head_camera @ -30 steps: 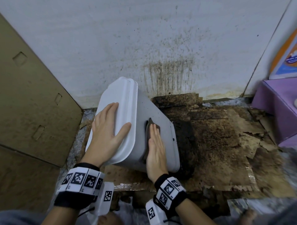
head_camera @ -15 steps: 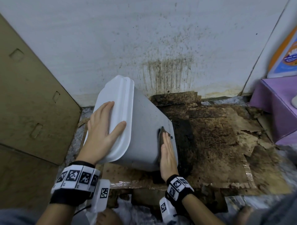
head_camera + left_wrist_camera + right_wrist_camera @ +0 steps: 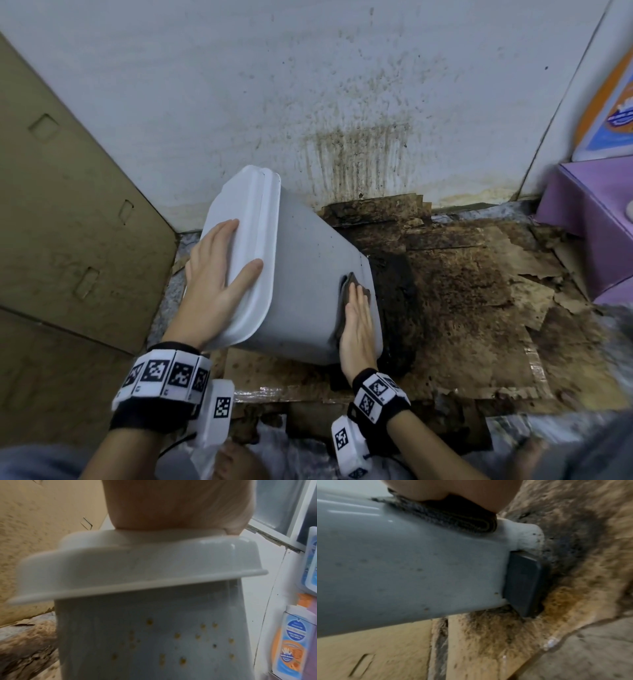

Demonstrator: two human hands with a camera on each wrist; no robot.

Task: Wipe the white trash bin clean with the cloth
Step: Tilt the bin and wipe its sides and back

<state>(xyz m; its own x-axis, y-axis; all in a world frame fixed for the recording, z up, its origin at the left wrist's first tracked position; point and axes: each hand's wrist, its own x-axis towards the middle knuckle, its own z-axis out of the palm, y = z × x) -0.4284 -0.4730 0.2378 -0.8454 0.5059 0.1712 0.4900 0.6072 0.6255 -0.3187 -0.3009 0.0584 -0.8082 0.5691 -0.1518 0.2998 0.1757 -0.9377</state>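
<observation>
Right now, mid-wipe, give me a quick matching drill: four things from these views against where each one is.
Things:
1. left hand
2. cloth
3. bin
4. pedal

Places:
A. at the bin's base, dark, next to the stained cardboard
B. flat on the lid
C. tilted over the cardboard
D. under the right hand, on the bin's side

Pairs: 1-B, 2-D, 3-C, 4-A

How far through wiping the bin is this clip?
Midway. The left hand steadies the tilted white trash bin by its lid; the right hand presses the cloth near its base. Yellowish spots remain on another side, so wiping is left.
</observation>
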